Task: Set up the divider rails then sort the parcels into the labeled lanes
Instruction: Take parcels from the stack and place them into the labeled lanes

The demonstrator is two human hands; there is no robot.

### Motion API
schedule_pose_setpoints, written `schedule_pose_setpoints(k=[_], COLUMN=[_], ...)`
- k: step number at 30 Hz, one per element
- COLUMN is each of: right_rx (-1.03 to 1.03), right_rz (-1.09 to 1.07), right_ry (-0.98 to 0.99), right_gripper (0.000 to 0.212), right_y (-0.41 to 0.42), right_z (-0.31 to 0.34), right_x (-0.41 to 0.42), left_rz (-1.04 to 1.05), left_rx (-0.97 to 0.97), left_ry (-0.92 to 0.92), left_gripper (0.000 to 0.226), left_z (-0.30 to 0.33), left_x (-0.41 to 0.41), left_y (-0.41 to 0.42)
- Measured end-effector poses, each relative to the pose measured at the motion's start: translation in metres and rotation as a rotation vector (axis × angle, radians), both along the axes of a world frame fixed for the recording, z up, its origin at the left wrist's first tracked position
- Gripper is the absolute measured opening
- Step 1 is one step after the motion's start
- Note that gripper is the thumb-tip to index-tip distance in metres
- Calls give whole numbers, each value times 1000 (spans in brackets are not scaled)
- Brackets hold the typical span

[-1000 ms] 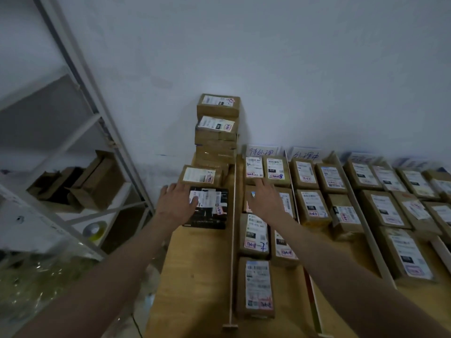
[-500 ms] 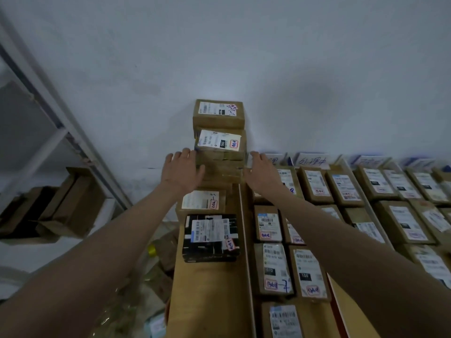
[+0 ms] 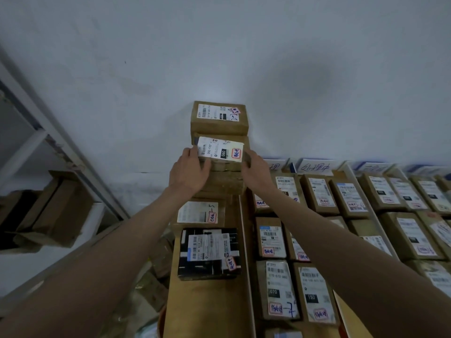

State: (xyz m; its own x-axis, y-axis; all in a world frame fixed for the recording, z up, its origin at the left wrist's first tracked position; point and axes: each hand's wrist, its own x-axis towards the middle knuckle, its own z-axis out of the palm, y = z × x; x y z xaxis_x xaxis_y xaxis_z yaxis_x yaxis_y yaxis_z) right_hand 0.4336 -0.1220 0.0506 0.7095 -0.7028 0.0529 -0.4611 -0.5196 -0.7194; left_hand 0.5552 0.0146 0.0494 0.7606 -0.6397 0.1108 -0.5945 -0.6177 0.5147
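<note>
Here, black parcel [image 3: 209, 253] nearest in the left lane, a brown one [image 3: 199, 212] behind it, then left hand [image 3: 189, 173] and right hand [image 3: 256, 173] clasping opposite ends of the labelled box [image 3: 220, 152] between them, second from top of the stack at the wall, long axis left-right, label up.

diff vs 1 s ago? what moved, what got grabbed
Both hands went forward from the near parcels to the stack by the wall. The left hand and right hand now grip the second parcel from the top by its sides. The top parcel, black parcel and lanes look unmoved.
</note>
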Motion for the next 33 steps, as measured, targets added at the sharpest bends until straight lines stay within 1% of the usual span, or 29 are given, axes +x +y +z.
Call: schedule_pose_setpoints(k=[5, 7, 9, 10, 11, 12, 14, 16, 19, 21, 23, 27, 30, 32, 33], right_rx=[142, 274, 469, 584, 683, 762, 889, 984, 984, 939, 876, 739, 710, 721, 727], right_rz=[-141, -171, -160, -150, -141, -136, -150, -183, -200, -188, -162, -107, -173, -237, -262], right_ry=[-177, -233, -245, -242, -229, -212, -184, -181, -150, -108, -66, 44, 44, 33, 27], right_gripper=[32, 40, 55, 60, 60, 54, 47, 46, 49, 50, 50, 40, 37, 38, 38], right_y=[18, 32, 46, 54, 59, 64, 68, 68, 67, 67, 70, 75, 75, 74, 74], right_z=[11, 17, 22, 24, 23, 23, 19, 17, 19, 20, 21, 25, 23, 18, 15], right_x=[-16, -28, -44, -52, -59, -67, -79, -92, -110, -120, -131, -157, -179, -193, -201], left_rz=[116, 185, 213, 204, 182, 156, 103, 45, -65, -117, -159, -234, -257, -268, -275], left_rx=[-339, -431, -458, -457, -445, -431, -393, -365, -339, -310, -289, -254, -170, -150, -136], left_ry=[186, 259, 291, 283, 270, 251, 234, 253, 246, 223, 239, 245, 261, 265, 257], left_gripper=[49, 51, 51, 49, 46, 44, 42, 42, 42, 42, 43, 53, 62, 73, 73], left_z=[4, 8, 10, 9, 9, 8, 6, 9, 16, 21, 23, 26, 24, 14, 9], left_x=[-8, -13, -19, -22, -24, -26, -29, -35, -49, -57, -65, -85, -100, -108, -114], left_y=[3, 6, 10, 12, 15, 18, 25, 30, 34, 34, 34, 34, 37, 38, 39])
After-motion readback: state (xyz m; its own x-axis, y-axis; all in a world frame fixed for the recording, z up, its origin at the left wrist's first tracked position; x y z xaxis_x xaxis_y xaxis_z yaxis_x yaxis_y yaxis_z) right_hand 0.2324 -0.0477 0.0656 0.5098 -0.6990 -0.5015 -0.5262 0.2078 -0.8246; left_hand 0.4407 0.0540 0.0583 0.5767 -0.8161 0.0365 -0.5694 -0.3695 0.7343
